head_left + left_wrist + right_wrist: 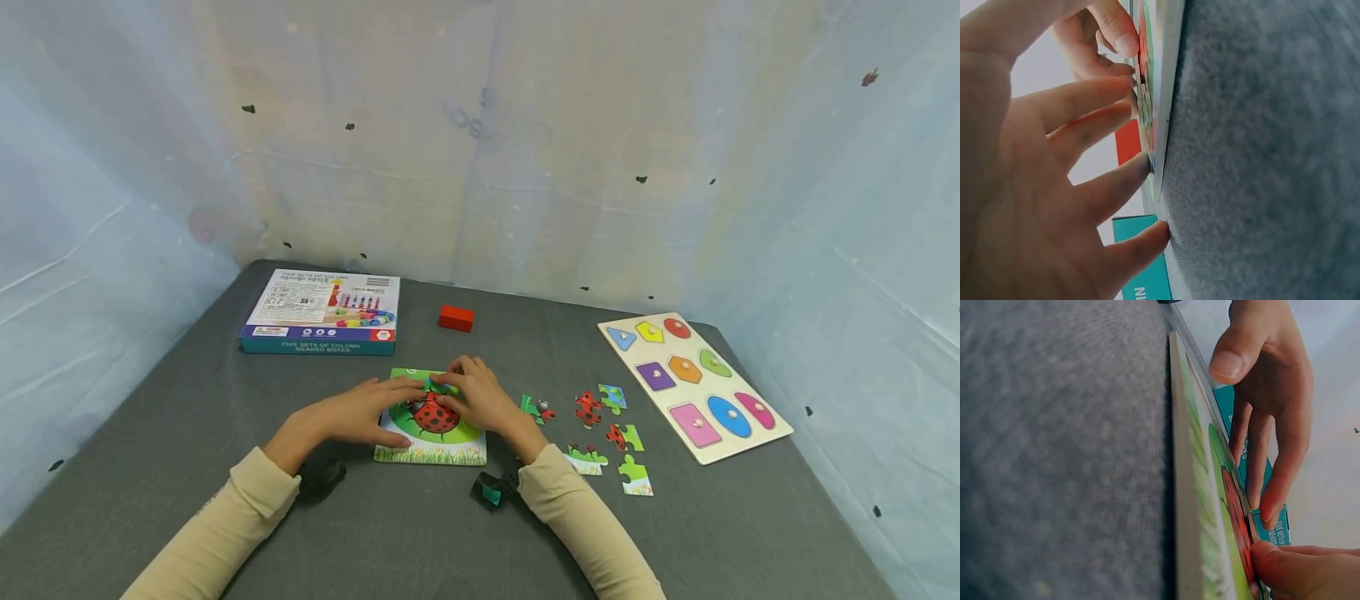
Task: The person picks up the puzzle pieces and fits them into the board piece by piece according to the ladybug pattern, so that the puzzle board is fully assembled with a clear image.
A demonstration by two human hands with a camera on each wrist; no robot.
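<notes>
A square ladybug puzzle board, printed with grass and flowers, lies between both hands. My left hand arches over its left side with long, spread fingers; in the left wrist view the fingertips are right at the board's edge and surface. From the right, my right hand pinches a small green-blue puzzle piece near the board's upper part, mostly hidden by the fingers. Its thumb lies on the red of the ladybug. Loose pieces sit right of the board, including a ladybug-head piece.
Several more pieces, such as a red one and a grass one, lie further right. A wooden shape board with knobs stands beyond them. A bead-set box and red block are at the back.
</notes>
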